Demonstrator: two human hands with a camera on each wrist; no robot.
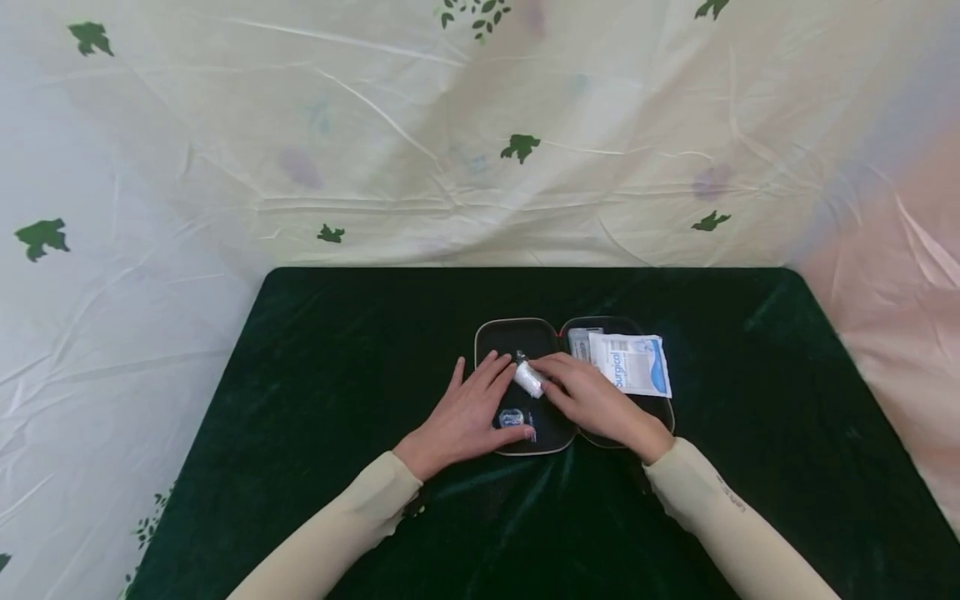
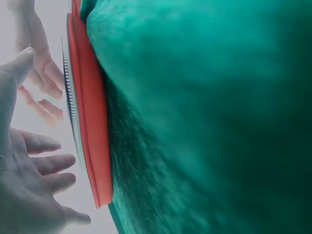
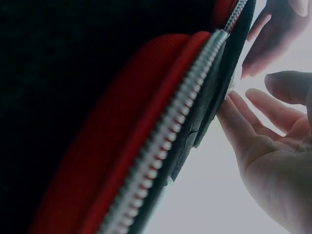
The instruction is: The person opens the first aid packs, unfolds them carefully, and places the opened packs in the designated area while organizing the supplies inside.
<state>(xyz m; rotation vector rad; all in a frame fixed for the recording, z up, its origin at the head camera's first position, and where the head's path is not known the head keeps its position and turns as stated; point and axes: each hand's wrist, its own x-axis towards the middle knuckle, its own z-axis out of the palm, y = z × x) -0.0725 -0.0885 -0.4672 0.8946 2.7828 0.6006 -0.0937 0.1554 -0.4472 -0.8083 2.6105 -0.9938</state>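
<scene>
A zippered case (image 1: 491, 333) lies unfolded on the table, black inside, its red side and zip (image 2: 87, 112) filling part of the left wrist view. In its left half lies a white roll in clear wrapping (image 1: 528, 381). My right hand (image 1: 596, 400) reaches over the case's middle, fingertips touching the roll's right side, thumb apart from the fingers. My left hand (image 1: 472, 417) spreads flat over the left half, its fingertips at the roll's left side. Beside the left thumb is a small round blue-and-white item in clear wrapping (image 1: 512, 419), partly covered.
In the case's right half, a white and blue packet marked "Surgical" (image 1: 633, 367) overlaps a smaller grey-white packet (image 1: 581, 343). A dark green velvety cloth covers the table (image 1: 360, 333). Pale fabric with green leaf prints (image 1: 420, 167) hangs behind and at both sides.
</scene>
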